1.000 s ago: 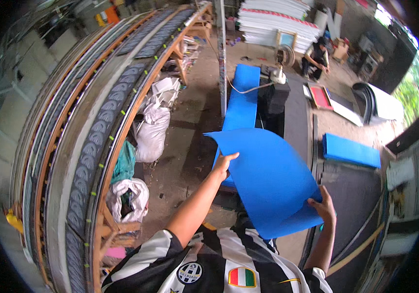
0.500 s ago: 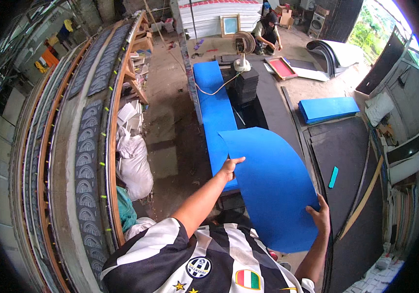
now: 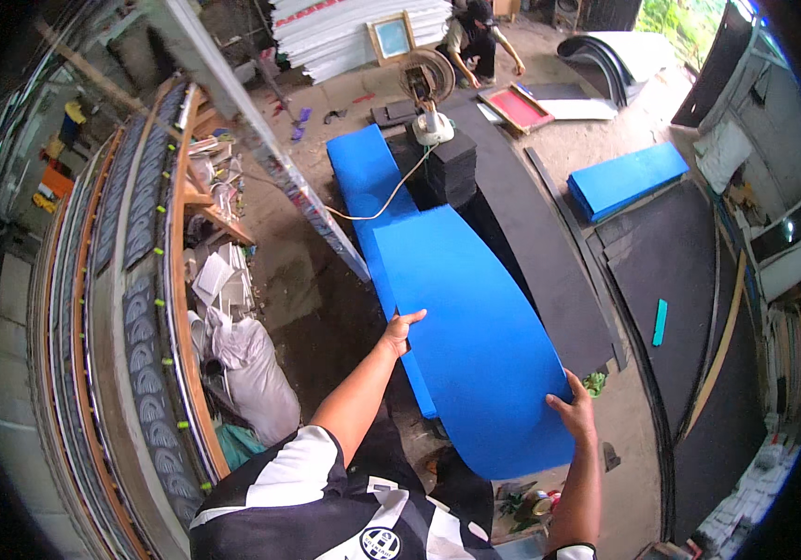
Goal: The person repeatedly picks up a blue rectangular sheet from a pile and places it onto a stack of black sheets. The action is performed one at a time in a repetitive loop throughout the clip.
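The left hand point(image 3: 402, 333) and right hand point(image 3: 576, 409) grip opposite edges of a broad, flexible blue sheet point(image 3: 480, 345), held partly over a long, flat blue panel point(image 3: 363, 163). Support both edges evenly, thumbs on top; uneven support may crease the material.

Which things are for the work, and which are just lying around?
Probably for the work:
blue sheet, held by the left hand and right hand
long blue pile

Seemingly just around:
fan
teal strip
red frame
pale sack
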`<action>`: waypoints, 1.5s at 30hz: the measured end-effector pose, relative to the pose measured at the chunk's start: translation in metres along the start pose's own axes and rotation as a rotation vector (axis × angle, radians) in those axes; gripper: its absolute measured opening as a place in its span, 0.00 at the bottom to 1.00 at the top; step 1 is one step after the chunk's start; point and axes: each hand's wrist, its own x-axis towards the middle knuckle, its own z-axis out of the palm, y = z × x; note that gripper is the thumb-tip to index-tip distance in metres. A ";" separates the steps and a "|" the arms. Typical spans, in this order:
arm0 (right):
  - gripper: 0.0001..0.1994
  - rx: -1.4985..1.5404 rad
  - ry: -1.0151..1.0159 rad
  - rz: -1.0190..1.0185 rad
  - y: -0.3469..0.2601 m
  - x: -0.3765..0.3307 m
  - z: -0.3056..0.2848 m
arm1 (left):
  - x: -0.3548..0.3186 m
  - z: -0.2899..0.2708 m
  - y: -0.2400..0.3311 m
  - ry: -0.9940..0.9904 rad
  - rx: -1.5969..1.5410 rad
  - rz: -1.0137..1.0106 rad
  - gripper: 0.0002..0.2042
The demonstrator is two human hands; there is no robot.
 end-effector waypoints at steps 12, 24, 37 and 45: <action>0.37 -0.411 -0.024 0.338 0.054 0.146 0.208 | 0.147 -0.216 0.037 0.274 0.146 -0.141 0.28; 0.33 -0.389 -0.050 0.183 -0.006 0.332 0.319 | 0.062 -0.201 -0.075 0.357 -0.114 -0.298 0.36; 0.27 -0.184 -0.124 0.390 0.140 0.201 0.239 | 0.167 -0.212 0.017 0.711 0.201 -0.041 0.31; 0.24 -0.237 0.093 0.244 0.091 0.250 0.299 | 0.145 -0.168 0.047 0.743 0.448 -0.102 0.34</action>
